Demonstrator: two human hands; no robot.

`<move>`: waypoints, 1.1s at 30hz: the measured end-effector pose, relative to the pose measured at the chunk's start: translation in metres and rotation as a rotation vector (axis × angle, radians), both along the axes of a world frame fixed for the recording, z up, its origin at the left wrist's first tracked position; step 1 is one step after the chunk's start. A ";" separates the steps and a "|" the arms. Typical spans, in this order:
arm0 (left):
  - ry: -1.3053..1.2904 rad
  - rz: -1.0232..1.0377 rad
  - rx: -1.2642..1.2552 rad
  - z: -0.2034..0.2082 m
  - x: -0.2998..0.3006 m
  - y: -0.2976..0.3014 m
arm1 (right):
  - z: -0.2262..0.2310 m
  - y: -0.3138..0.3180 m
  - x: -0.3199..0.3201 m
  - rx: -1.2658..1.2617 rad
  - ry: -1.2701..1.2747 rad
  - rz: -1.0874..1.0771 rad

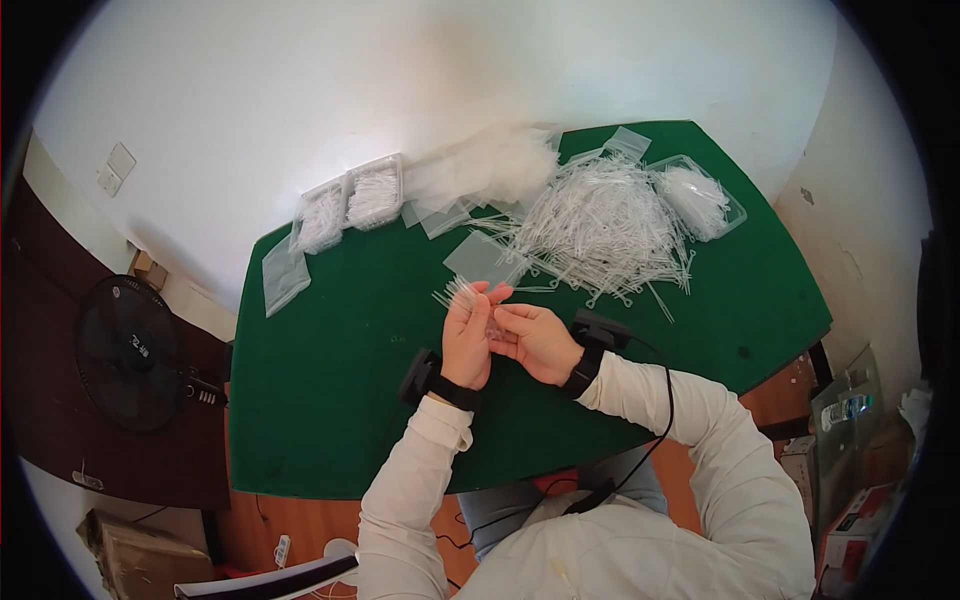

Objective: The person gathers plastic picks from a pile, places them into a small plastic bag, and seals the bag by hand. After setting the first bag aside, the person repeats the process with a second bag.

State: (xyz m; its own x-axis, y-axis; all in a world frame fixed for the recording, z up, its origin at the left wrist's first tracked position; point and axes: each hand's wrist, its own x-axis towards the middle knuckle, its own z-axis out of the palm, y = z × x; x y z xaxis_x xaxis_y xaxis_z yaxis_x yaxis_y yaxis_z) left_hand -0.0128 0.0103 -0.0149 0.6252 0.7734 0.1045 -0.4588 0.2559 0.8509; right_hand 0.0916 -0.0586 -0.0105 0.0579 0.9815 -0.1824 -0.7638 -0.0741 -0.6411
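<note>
My left hand point(466, 340) is closed around a small bunch of thin clear plastic sticks point(455, 291), whose tips fan out to the upper left of the fingers. My right hand point(535, 340) meets it from the right, fingers pinched at the lower end of the same bunch; what lies between those fingertips is mostly hidden. Just beyond the hands, a flat clear plastic bag point(485, 258) lies on the table. A large heap of similar clear sticks point(605, 225), several with ring-shaped ends, spreads behind my right hand.
The green-covered table point(330, 400) stands against a white wall. Two clear trays of white sticks point(374, 195) sit at the back left, beside another plastic bag point(286, 277). A pile of clear bags point(490, 165) lies at the back. One more filled tray point(698, 200) stands right of the heap.
</note>
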 end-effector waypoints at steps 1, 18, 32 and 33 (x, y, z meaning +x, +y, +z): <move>0.003 0.023 0.022 0.001 0.000 -0.001 | 0.000 0.000 -0.001 0.007 0.003 0.001; -0.005 0.168 0.152 0.013 -0.012 0.013 | 0.007 0.001 0.009 -0.162 0.053 0.216; 0.041 0.295 0.356 0.012 -0.012 0.015 | 0.017 0.012 0.020 0.227 -0.429 0.092; 0.033 0.190 0.176 0.020 -0.020 0.016 | 0.021 0.021 0.034 0.278 -0.929 -0.018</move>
State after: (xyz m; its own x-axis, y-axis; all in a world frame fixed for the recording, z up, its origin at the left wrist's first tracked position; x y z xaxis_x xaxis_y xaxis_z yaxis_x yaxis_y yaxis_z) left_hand -0.0327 0.0265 0.0051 0.4757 0.8491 0.2298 -0.4562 0.0147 0.8898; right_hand 0.1254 -0.0373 0.0109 0.0769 0.9802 0.1823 0.0565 0.1782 -0.9824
